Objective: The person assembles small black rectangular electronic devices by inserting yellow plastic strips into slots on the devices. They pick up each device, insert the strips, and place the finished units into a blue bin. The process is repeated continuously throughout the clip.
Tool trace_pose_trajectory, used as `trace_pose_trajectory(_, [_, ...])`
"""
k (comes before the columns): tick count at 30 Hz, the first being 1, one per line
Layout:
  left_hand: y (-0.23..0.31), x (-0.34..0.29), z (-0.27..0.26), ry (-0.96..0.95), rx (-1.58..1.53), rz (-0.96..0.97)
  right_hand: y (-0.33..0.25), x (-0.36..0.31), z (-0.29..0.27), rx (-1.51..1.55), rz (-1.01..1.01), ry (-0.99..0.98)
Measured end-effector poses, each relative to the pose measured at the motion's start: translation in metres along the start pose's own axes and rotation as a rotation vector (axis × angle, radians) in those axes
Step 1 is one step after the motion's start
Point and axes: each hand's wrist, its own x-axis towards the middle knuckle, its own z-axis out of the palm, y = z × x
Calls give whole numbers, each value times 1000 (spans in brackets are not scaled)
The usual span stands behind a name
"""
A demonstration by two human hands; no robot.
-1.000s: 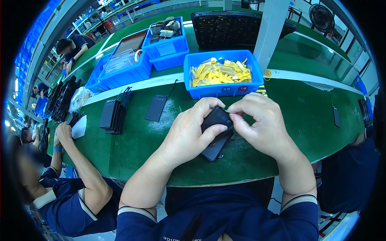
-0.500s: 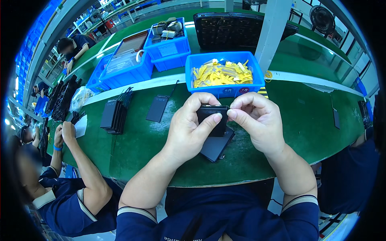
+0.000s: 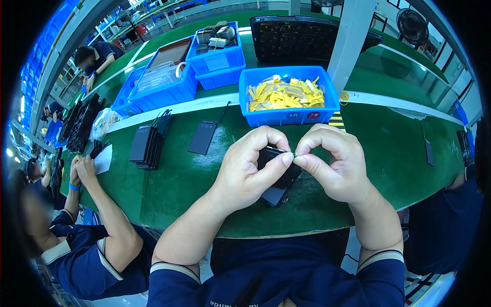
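Observation:
My left hand [image 3: 245, 171] is closed around a flat black battery [image 3: 265, 155], thumb in front and fingers behind, and covers much of it. At the battery's upper right corner, my right hand [image 3: 335, 166] pinches thumb and forefinger together. Whatever lies between those fingertips is too small and hidden to name. The two thumb tips nearly touch. Under my hands, a second flat black battery [image 3: 274, 196] lies slanted on the green table [image 3: 204, 189].
Beyond my hands stands a blue bin [image 3: 286, 117] of yellow strips. Left are a single battery [image 3: 203, 137] and a battery stack [image 3: 145, 148]. Blue crates [image 3: 166, 92], a black panel [image 3: 294, 41] and a pillar [image 3: 348, 46] stand behind. A co-worker's arms [image 3: 107, 202] are at left.
Both hands have come slightly lower and nearer, and the held battery has tilted, showing less of its face. My right fingertips have moved closer to my left thumb.

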Motion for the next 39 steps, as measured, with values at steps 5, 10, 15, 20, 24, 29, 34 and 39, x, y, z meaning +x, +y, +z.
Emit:
trace_pose_trajectory(5, [-3,1,0,-67,-127,51,2,0,-3,231,67,-87])
trace_pose_trajectory(10, [-4,-1,-1,-156,-245,-10,7,-2,0,440,162,-103])
trace_pose_trajectory(15, [-3,-2,1,-150,-425,-127,11,-2,3,783,326,-59])
trace_pose_trajectory(20, [-1,-1,-1,-118,-501,-143,11,-2,7,832,364,-1])
trace_pose_trajectory(24, [-10,2,-4,42,-584,-82,11,-4,12,794,493,-39])
trace_pose_trajectory(29, [-6,5,-7,92,-679,-55,12,-5,13,743,583,-122])
trace_pose_trajectory(34, [-6,4,-8,150,-618,-61,12,-3,12,692,590,-110])
trace_pose_trajectory(39, [-5,3,-5,179,-576,-58,10,-3,10,517,593,-112])
